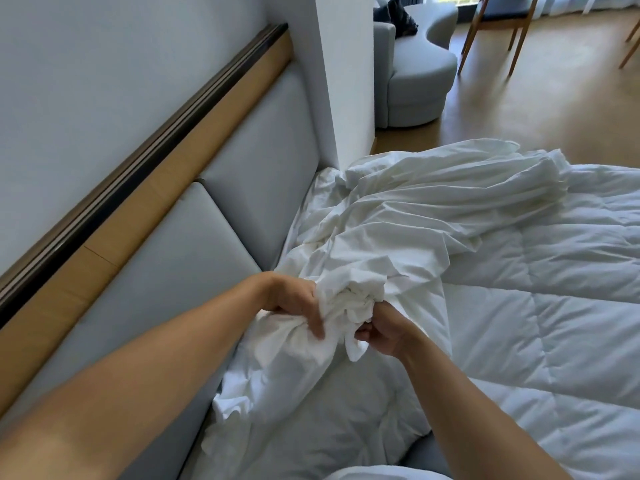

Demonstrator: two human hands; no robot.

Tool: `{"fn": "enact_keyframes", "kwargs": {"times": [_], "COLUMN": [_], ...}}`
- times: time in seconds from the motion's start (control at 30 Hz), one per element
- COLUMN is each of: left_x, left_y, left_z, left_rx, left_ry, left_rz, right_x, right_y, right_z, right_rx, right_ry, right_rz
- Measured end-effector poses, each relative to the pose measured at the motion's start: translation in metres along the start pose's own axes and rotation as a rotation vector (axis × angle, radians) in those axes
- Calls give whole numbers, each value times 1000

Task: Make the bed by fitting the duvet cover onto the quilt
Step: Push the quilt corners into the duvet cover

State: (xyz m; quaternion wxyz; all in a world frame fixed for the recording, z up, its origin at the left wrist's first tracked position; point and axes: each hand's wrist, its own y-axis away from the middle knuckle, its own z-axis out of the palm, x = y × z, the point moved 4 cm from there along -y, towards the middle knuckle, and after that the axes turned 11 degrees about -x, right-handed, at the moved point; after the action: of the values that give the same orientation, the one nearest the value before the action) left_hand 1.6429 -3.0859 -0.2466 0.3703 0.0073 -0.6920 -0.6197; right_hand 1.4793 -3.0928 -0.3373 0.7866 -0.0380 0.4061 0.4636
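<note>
Left hand (294,304) and right hand (382,329) both clenching bunched duvet cover (398,216) corner beside headboard (221,216), likely seating quilt (540,306) corner inside.

Count, head view: two hands, left hand (294,303) and right hand (384,332). One white duvet cover (415,216). One quilt (554,306). One bed headboard showing two padded panels (194,258). One grey armchair (412,74). One dark item (398,12) on it, identity unclear. One wooden chair (498,26) fully countable; a leg of a second at frame edge.
</note>
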Motion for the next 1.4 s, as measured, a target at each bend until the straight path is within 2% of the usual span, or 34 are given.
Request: {"fn": "enact_keyframes", "kwargs": {"times": [0.17, 0.23, 0.33, 0.4, 0.5, 0.6, 0.67, 0.73, 0.87, 1.07, 1.13, 1.27, 1.33, 1.4], "left_x": [1, 3, 18, 27, 30, 17, 15, 18, 17, 20, 20, 25, 26, 28], "left_y": [7, 13, 28, 37, 40, 28, 20, 14, 13, 23, 25, 17, 15, 16], "left_z": [-7, -16, -30, -35, -27, -10, 5, 15, 15, -10, -16, -14, -15, -16], "left_rx": [187, 314, 524, 579, 490, 258, 106, 41, 86, 309, 322, 256, 257, 280], "left_ry": [248, 230, 80, 38, 214, 397, 360, 261, 239, 421, 480, 613, 633, 590], "left_rz": [166, 202, 253, 257, 263, 214, 157, 123, 49, 208, 225, 253, 262, 229], "right_x": [-13, -20, -23, -18, -18, -28, -33, -34, -31, -28, -23, -19, -19, -20], "right_y": [2, 2, 4, 6, 9, 7, 6, 4, 4, 9, 11, 17, 14, 12], "right_z": [6, 6, 9, 13, 15, 11, 11, 12, 12, 4, 5, 13, 15, 12], "right_rx": [9, 16, 38, 14, 4, 62, 46, 19, 33, 83, 41, -145, -132, -48], "right_ry": [36, 48, 97, 124, 130, 95, 92, 115, 150, 111, 146, 266, 331, 336], "right_rz": [-29, -26, 7, 47, 68, -7, -54, -68, -57, 81, 157, 231, 225, 163]}}
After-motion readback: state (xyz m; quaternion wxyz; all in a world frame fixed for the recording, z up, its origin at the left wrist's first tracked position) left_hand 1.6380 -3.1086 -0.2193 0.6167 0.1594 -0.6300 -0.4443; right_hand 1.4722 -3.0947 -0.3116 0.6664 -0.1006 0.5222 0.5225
